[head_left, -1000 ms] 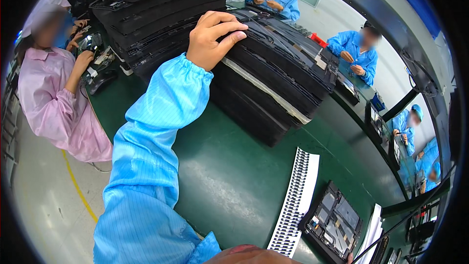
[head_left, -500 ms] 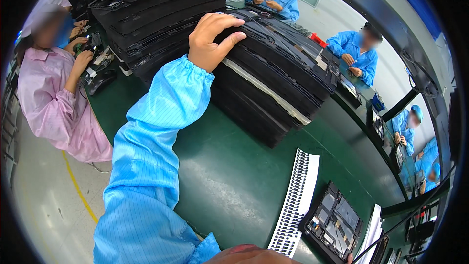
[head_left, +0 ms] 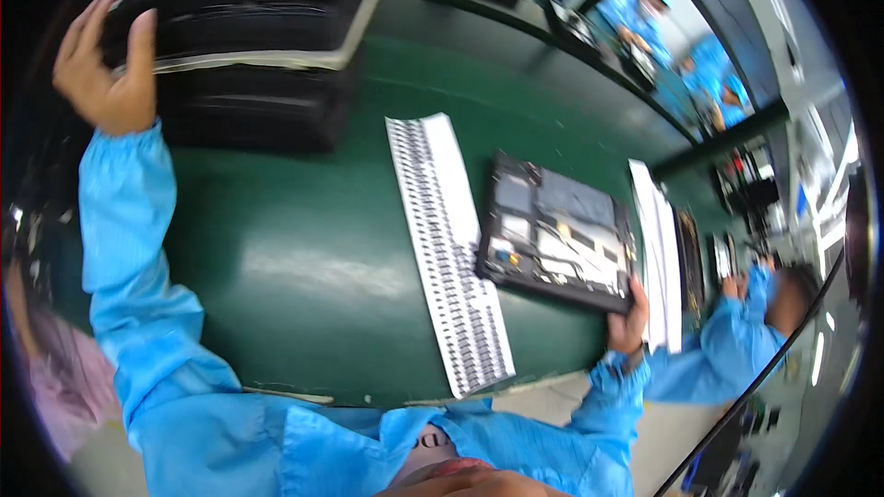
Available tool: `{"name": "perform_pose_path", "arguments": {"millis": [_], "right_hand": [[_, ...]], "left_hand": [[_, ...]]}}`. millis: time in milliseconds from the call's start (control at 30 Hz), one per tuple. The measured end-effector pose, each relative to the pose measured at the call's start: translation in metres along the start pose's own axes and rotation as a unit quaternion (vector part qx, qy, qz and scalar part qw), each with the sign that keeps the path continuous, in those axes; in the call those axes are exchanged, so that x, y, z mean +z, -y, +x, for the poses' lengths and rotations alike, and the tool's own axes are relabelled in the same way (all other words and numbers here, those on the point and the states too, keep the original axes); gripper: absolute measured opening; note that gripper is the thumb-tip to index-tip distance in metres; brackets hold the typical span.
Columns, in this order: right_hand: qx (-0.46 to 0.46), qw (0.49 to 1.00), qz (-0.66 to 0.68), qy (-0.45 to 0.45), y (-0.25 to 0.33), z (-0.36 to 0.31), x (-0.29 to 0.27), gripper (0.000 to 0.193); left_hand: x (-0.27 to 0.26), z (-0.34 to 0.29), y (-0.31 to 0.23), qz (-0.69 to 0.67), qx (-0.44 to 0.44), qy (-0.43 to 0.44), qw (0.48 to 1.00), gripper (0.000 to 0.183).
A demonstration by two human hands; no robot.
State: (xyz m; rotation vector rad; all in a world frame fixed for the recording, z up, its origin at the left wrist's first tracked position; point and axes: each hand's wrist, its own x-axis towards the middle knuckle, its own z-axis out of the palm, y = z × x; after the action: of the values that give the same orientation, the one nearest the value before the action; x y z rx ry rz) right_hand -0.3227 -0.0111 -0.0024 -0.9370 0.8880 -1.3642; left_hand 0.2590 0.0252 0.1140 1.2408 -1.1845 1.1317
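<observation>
My left hand (head_left: pixel 112 87) is raised at the near left side of a tall stack of black foam trays (head_left: pixel 249 110), its thumb and fingers spread apart. The blurred picture leaves unclear whether the fingertips touch the stack. My right hand (head_left: pixel 631 320) grips the lower right corner of a black laptop chassis (head_left: pixel 575 207), thumb on top, the other fingers hidden under its edge. Grey panels, pale parts and cables show inside the chassis. Its left edge lies beside, and partly over, a white sheet of small black labels (head_left: pixel 447 258).
A green worktop (head_left: pixel 285 258) stretches before me. White sheets (head_left: pixel 656 258) and a dark tray (head_left: pixel 688 262) lie right of the chassis. A co-worker in blue (head_left: pixel 727 350) sits at the right, one in pink (head_left: pixel 69 373) at the left. Several others work beyond a dark rail.
My view has swung to the right, so the stack now sits at the far left. My right hand is now in plain view on the chassis. My left hand's fingers are more spread.
</observation>
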Motion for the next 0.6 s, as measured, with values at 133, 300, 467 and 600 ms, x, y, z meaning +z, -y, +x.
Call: {"name": "perform_pose_path", "arguments": {"millis": [133,300,467,600], "right_hand": [[0.004,0.99,0.066,-0.127,0.009,-0.005,-0.003,0.018],[0.019,0.99,0.084,-0.113,0.009,0.001,-0.005,0.023],[0.035,0.99,0.062,-0.122,0.012,0.003,-0.025,0.024],[0.061,0.995,0.007,-0.08,0.012,0.005,-0.018,0.025]], "left_hand": [[0.002,-0.038,-0.12,-0.317,0.118,0.265,0.903,0.036],[0.001,-0.129,-0.189,-0.357,0.042,0.528,0.769,0.064],[0.013,-0.131,-0.178,-0.351,0.071,0.625,0.694,0.07],[0.012,-0.129,-0.179,-0.363,0.073,0.654,0.66,0.069]]}}
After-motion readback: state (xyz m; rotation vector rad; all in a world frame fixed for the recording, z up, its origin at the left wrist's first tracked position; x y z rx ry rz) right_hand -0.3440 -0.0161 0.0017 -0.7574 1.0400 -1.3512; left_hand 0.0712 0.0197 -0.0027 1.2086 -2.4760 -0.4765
